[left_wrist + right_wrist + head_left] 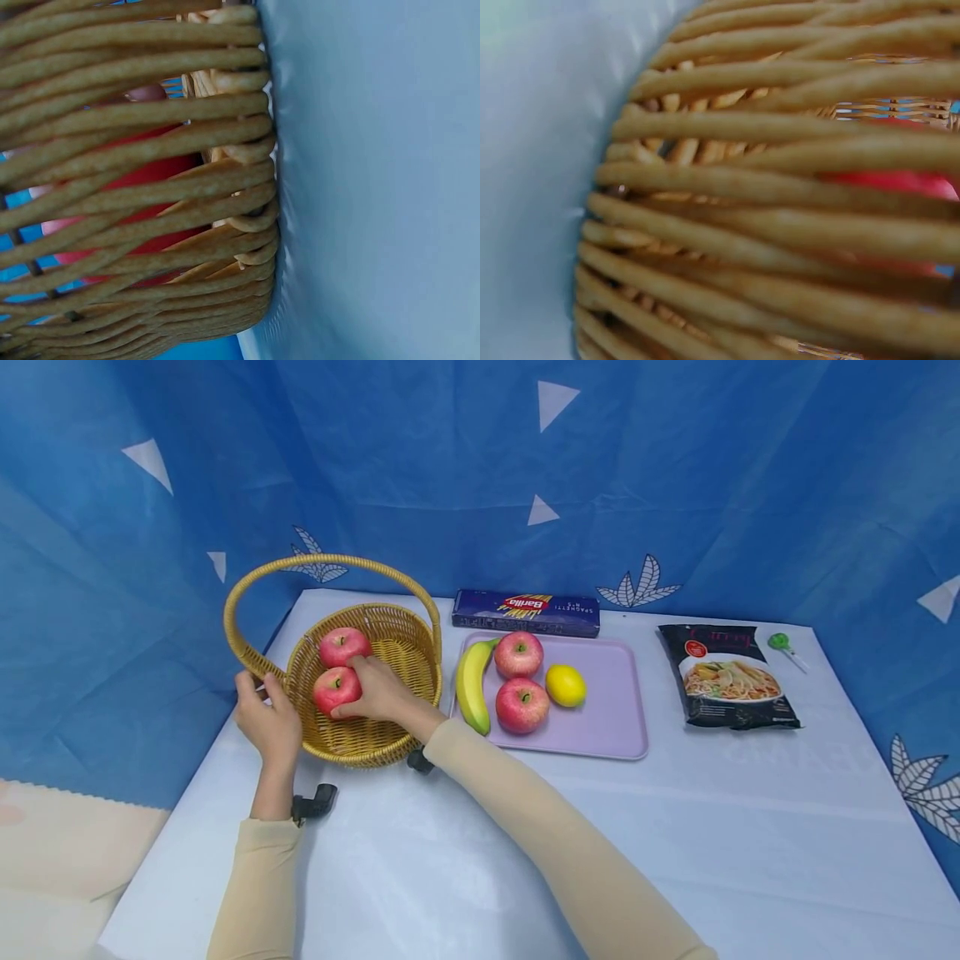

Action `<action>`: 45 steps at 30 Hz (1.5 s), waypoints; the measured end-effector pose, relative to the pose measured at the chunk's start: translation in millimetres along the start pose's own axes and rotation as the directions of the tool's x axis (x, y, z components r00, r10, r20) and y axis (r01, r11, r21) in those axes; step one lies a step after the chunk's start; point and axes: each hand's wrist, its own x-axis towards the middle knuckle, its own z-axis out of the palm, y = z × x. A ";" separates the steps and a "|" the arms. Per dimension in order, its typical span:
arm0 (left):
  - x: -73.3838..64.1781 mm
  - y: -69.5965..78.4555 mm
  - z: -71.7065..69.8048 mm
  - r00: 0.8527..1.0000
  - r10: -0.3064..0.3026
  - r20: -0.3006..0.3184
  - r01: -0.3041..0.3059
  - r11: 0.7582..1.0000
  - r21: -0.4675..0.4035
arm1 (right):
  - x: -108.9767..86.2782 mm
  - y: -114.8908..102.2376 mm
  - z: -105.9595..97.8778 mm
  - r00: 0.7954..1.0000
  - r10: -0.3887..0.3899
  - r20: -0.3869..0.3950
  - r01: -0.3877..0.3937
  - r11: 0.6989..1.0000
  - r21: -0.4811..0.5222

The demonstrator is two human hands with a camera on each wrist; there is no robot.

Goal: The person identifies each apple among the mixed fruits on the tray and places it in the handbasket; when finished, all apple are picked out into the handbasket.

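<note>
A woven wicker basket [358, 758] with a tall arched handle stands at the left of the white table. My left hand [272, 723] grips its left side where the handle meets the rim. Inside, my right hand [384, 692] holds a red apple [332, 691] between thumb and fingers. Another apple [344, 646] lies just behind it, against the far wall. In the left wrist view, basket weave [135, 202] fills the left side, with red fruit showing through the gaps. The right wrist view also faces the weave [727, 225]; both hands are out of sight there.
Right of the basket, a lilac tray [611, 697] bears a banana [472, 687], two apples [522, 705] and a lemon [566, 685]. A blue spaghetti box [525, 612] lies behind it. Farther right are a black food packet [727, 678] and a green lollipop [780, 642].
</note>
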 end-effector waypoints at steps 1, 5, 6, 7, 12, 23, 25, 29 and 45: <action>0.0 -0.2 0.1 1.000 0.001 0.000 -0.001 1.000 -0.001 | -0.3 0.0 0.0 1.000 -0.002 0.003 0.002 1.000 0.000; -0.1 -0.6 -0.1 1.000 0.006 0.000 -0.006 1.000 -0.001 | -0.8 -0.7 0.2 1.000 0.007 0.023 -0.007 1.000 -0.003; -0.1 -0.8 -0.2 1.000 0.010 0.000 -0.010 1.000 -0.003 | -1.0 -1.1 0.1 1.000 0.011 0.028 -0.011 1.000 -0.005; -0.1 -0.8 -0.3 1.000 0.013 0.000 -0.013 1.000 -0.005 | -1.2 -1.5 -0.1 0.999 0.014 0.034 -0.014 1.000 -0.007; -0.3 -1.2 -0.7 1.000 0.016 -0.002 -0.016 1.000 -0.002 | -2.0 -2.9 -0.3 0.998 0.026 0.055 -0.026 1.000 -0.010; -2.5 1.0 1.0 1.000 -0.004 0.007 0.004 1.000 0.004 | -7.1 -1.5 -4.2 1.000 -0.022 -0.011 0.022 1.000 0.000; -3.4 1.2 1.5 1.000 -0.008 0.009 0.008 1.000 0.010 | -14.8 -4.1 -10.2 0.999 -0.034 -0.037 0.034 0.999 0.003; -3.2 1.2 1.9 1.000 -0.003 0.004 0.003 1.000 0.009 | -39.3 -14.6 -33.9 0.992 -0.073 -0.103 0.077 0.996 0.038; 1.0 0.1 0.6 1.000 -0.004 0.002 0.004 1.000 0.003 | -148.8 21.2 -110.6 0.841 -0.151 -0.519 0.263 0.953 0.149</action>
